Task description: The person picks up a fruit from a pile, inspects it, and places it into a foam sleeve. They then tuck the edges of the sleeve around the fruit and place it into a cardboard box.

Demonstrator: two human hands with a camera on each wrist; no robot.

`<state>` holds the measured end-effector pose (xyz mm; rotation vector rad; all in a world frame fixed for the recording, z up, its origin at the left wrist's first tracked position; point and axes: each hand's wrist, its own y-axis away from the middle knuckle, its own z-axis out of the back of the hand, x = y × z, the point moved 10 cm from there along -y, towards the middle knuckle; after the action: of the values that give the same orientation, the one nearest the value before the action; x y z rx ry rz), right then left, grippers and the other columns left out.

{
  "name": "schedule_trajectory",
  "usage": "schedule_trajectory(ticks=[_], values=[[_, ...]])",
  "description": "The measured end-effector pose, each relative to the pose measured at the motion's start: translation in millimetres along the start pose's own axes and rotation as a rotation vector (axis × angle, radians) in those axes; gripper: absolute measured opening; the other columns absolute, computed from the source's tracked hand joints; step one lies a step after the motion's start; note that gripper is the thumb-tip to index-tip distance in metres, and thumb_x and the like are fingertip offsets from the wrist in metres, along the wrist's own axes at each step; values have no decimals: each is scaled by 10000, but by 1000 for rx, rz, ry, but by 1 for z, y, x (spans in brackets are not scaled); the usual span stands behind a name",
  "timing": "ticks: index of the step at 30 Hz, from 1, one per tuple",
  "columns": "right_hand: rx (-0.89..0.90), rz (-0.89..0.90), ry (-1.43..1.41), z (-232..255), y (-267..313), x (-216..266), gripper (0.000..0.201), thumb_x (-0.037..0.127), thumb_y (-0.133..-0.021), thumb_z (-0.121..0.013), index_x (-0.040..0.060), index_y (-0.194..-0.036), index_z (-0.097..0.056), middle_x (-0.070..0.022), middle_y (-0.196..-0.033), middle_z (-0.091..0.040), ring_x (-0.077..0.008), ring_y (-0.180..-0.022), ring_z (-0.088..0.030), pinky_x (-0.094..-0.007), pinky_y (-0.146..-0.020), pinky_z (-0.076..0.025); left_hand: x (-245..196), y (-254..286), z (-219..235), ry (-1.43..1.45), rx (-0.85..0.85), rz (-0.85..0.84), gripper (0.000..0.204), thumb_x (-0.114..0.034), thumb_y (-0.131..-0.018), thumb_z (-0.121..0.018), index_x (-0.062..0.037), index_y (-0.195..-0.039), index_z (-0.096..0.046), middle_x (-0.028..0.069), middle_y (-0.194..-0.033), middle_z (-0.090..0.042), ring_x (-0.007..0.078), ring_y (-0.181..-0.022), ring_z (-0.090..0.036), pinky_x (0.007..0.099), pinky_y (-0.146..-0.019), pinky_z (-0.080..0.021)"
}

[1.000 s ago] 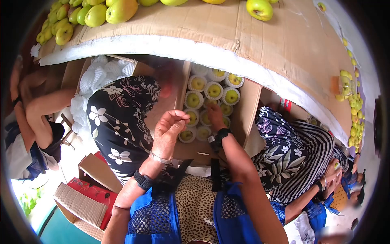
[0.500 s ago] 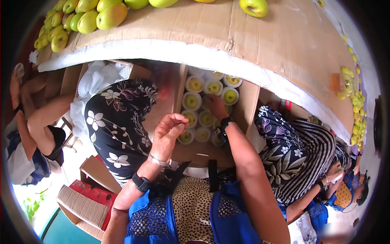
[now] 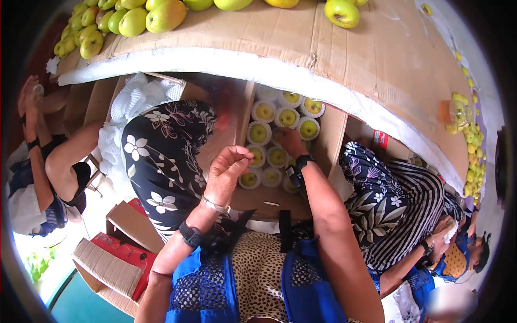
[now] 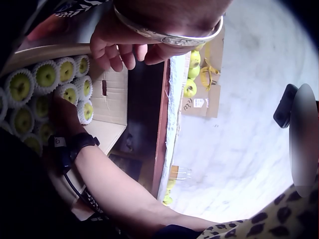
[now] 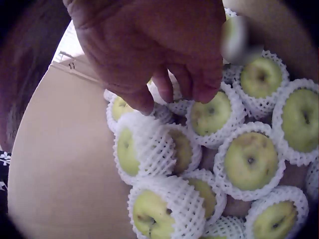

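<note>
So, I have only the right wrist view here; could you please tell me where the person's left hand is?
Observer: The head view shows the left hand raised near the left side of the open box.
Operator: Thank you; is there anything just beyond it?
Observer: Yes, the head view shows a cardboard-covered surface with a pile of bare apples towards its left end.
Operator: And what can you see out past the person's left knee, please?
Observer: Bunched white foam nets, beside that knee on its outer side.
</note>
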<state>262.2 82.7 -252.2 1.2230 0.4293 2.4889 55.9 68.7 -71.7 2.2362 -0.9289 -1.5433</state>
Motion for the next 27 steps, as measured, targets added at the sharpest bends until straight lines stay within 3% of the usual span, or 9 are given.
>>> schedule_trajectory(ticks=[5,10,12,17,18,21,22,23,27], values=[[116,-127,-18,-12,13,-23,254,244,-726,-615,50,-889,-631,-184,-825,-615,-304,-784,-600,-378,-679,-466,-1,2,0,8,4,8,158,-49,-836,-496,-81,-990,-514,25,-976,-586,111,-909,-554,249,-778,-433],[398,247,427,-80,53,11,268,265,-691,-577,35,-812,-644,-184,-853,-615,-297,-801,-600,-388,-708,-459,-52,20,-11,81,96,-196,204,-9,-818,-498,-77,-1010,-502,60,-997,-572,157,-910,-565,291,-790,-455],[438,104,90,-68,99,50,280,267,-685,-575,32,-825,-636,-184,-858,-609,-290,-794,-595,-372,-702,-458,-99,44,-2,98,91,-346,226,12,-807,-493,-53,-1023,-500,83,-985,-573,164,-896,-569,294,-753,-475],[613,421,20,-78,183,163,264,209,-731,-514,-25,-822,-596,-207,-812,-597,-343,-728,-580,-400,-677,-452,-177,86,121,245,-26,-686,207,-100,-859,-496,-56,-1061,-476,99,-1009,-555,185,-896,-544,284,-721,-473],[760,268,211,-73,201,170,255,184,-716,-501,-29,-854,-535,-203,-847,-559,-363,-806,-540,-417,-682,-430,-174,86,150,280,-34,-706,210,-95,-859,-494,-57,-1065,-482,107,-1009,-567,187,-922,-546,290,-730,-477],[765,244,123,-72,228,171,319,202,-765,-442,-40,-972,-417,-217,-942,-486,-359,-928,-477,-427,-789,-384,-111,64,251,-271,-582,-367,265,-81,-826,-514,-78,-1092,-507,79,-1035,-587,174,-872,-576,321,-741,-464],[699,272,78,-67,229,167,307,198,-754,-449,-47,-939,-450,-230,-930,-509,-368,-907,-500,-433,-762,-401,-79,49,289,-558,-588,-237,273,-83,-814,-505,-101,-1086,-521,65,-1002,-600,164,-875,-571,334,-738,-454],[634,296,33,-63,231,160,299,194,-742,-456,-54,-907,-484,-242,-918,-532,-376,-887,-523,-439,-735,-419,-48,22,339,-1017,-448,-503,275,-114,-819,-494,-133,-1091,-523,53,-1066,-566,174,-994,-520,375,-822,-411],[627,229,51,-57,228,148,269,207,-758,-454,-34,-878,-457,-219,-904,-516,-359,-872,-506,-428,-745,-405,16,36,331,-1531,-601,-336,277,-120,-821,-484,-135,-1095,-519,49,-1085,-553,176,-1025,-496,384,-844,-393]])
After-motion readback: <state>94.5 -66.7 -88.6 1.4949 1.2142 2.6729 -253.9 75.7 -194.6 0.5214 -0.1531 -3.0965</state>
